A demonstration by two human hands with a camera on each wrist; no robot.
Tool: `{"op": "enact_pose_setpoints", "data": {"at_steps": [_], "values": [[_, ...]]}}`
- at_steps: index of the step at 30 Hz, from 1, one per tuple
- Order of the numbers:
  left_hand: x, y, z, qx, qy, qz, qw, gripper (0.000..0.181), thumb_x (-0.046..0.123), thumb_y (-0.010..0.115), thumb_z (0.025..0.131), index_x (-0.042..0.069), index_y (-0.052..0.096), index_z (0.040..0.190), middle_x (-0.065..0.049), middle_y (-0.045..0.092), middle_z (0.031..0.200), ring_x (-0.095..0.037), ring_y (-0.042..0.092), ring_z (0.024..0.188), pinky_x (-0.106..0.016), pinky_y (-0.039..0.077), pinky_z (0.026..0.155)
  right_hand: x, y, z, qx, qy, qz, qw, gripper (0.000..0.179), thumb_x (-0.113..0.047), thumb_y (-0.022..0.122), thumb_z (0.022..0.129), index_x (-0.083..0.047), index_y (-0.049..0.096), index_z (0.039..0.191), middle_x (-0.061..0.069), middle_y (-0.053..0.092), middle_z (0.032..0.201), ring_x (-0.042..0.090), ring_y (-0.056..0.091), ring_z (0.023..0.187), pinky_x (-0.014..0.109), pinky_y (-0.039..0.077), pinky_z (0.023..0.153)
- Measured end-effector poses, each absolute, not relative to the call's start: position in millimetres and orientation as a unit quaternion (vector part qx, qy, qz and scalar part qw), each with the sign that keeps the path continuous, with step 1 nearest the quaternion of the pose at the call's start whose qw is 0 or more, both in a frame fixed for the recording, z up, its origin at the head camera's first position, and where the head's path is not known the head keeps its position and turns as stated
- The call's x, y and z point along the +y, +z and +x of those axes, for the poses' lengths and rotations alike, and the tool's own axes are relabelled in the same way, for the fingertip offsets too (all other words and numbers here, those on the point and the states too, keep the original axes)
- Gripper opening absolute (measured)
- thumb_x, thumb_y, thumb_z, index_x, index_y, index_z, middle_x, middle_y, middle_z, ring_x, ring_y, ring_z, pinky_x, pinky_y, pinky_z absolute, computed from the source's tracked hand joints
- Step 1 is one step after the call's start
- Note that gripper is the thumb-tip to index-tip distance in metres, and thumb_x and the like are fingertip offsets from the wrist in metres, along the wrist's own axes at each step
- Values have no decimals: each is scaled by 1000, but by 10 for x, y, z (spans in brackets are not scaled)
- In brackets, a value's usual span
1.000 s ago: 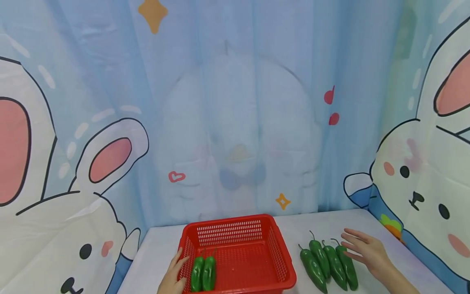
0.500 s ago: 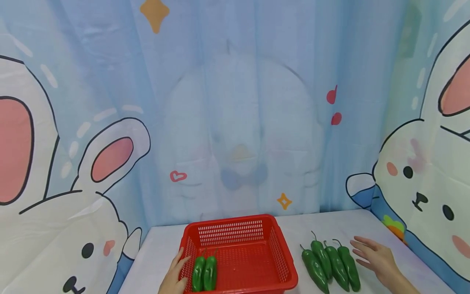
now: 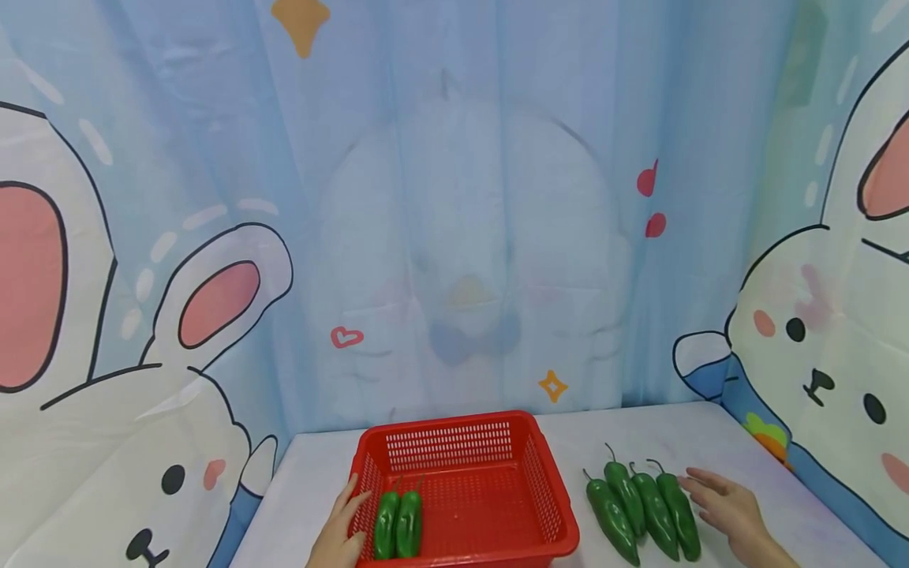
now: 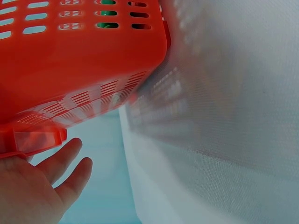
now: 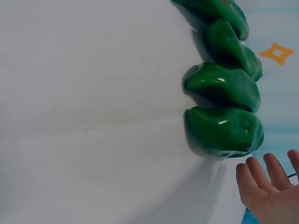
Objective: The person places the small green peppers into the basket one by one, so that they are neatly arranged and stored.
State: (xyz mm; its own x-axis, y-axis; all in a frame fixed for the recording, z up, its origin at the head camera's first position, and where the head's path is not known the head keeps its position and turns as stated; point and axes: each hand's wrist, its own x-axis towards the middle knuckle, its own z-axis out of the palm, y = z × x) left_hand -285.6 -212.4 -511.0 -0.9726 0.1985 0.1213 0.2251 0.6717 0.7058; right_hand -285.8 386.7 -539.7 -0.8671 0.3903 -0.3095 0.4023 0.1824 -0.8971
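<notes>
A red plastic basket [image 3: 469, 505] stands on the table with two green peppers [image 3: 398, 525] lying side by side at its left end. My left hand [image 3: 337, 528] holds the basket's left rim; in the left wrist view two fingers [image 4: 70, 163] extend outside below the rim, and the rest of the grip is hidden. Several more green peppers [image 3: 642, 509] lie in a slanting row right of the basket, stems pointing away. My right hand [image 3: 727, 509] hovers just right of the row with fingers spread, its fingertips close to the outermost pepper [image 5: 226, 133], holding nothing.
The white table [image 3: 561, 442] ends at a blue curtain [image 3: 454, 237] behind it. Curtain panels printed with cartoon rabbits [image 3: 817, 315] close in at both sides. A strip of white tabletop lies between the basket and the pepper row.
My right hand first drew away from the pepper row to the right, then came back toward the rightmost pepper. My left hand stays at the basket rim; the view shifted slightly.
</notes>
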Motion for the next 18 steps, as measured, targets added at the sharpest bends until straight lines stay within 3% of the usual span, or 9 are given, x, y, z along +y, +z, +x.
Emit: {"op": "enact_pose_setpoints", "data": {"at_steps": [8,14,18], "values": [[-2122,-5120,-2861,-914,-389,-116,11,63,-5,55,75,-4,51,138,-25,21,158,-53,22,140,-68,35,100,3851,-5574,-2917,760,-581,291,2,86,-43,71,86,7,36,146,36,29,148,51,35,131,42,55,72],[-2116,-5115,-2849,-912,-395,-111,14,63,-5,55,76,-2,52,139,-23,21,159,-52,22,140,-68,35,100,3856,-5721,-3000,754,-577,314,-3,82,-40,72,87,5,38,147,36,35,146,51,39,128,51,52,81],[-2118,-5114,-2849,-912,-395,-111,14,62,-5,55,77,-3,52,139,-23,21,158,-52,23,140,-68,35,100,3862,-5794,-3031,756,-571,320,-1,83,-40,72,87,3,37,148,35,36,145,50,42,126,51,51,82]]}}
